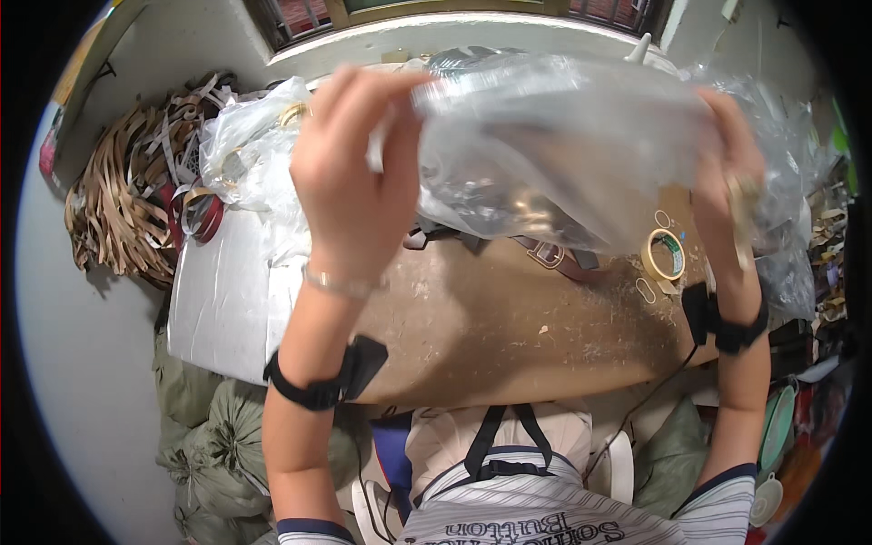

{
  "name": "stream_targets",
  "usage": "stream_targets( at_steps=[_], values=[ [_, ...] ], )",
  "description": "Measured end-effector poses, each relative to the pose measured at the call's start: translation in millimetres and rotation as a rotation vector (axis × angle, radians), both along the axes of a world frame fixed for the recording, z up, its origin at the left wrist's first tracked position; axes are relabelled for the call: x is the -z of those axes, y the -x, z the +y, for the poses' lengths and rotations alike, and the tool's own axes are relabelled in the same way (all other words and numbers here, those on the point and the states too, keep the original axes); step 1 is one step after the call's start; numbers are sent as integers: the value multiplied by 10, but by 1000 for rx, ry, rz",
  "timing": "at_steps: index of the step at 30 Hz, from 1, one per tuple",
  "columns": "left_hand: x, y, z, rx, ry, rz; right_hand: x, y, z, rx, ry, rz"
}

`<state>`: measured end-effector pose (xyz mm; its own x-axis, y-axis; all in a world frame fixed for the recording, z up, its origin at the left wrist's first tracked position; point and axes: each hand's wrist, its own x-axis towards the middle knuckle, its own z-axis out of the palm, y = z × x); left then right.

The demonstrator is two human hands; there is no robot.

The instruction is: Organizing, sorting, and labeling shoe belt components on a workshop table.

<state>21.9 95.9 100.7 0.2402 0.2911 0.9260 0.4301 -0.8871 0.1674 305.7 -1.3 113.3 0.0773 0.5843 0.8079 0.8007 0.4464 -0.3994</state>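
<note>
A transparent plastic bag [554, 118] is stretched between my two hands, raised above the table. My left hand [354, 163] pinches its upper left corner, fingers bent. At the opposite end my right hand [727, 150] grips the edge, blurred by motion. Through the film shows something brown with shiny golden metal; whether it lies inside or behind the bag I cannot tell. Below the bag, a brown belt with a metal buckle [548, 255] rests on the brown tabletop [472, 318].
A tape roll [663, 255] and a rubber band [645, 291] lie right of the belt. Brown strips [127, 195] hang in a thick bundle at the left wall. More plastic bags [250, 150] lie at the back left. Green sacks [222, 445] stand below the table's left side.
</note>
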Motion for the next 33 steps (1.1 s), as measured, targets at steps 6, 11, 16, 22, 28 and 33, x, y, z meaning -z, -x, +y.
stream_targets(
  at_steps=[6, 11, 16, 22, 28, 33],
  values=[
    [623, 641, -1047, 147, 4, 522, 606, 195, -1060, -193, 187, -320],
    [950, 781, -1496, 78, 392, 862, 1168, 490, -1652, -421, 309, -230],
    [834, 799, -1687, 446, 1119, 947, 1356, 1204, -1543, -895, 568, -34],
    [805, 2281, -151, -266, 961, 41, 1041, 1373, -1245, -702, 500, -75],
    [1033, 2984, 736, -1444, 437, 711, 359, 979, -846, -495, 722, -347],
    [1611, 2669, 1409, -719, 1196, 884, -684, 1001, 164, -579, 593, -455]
  ],
)
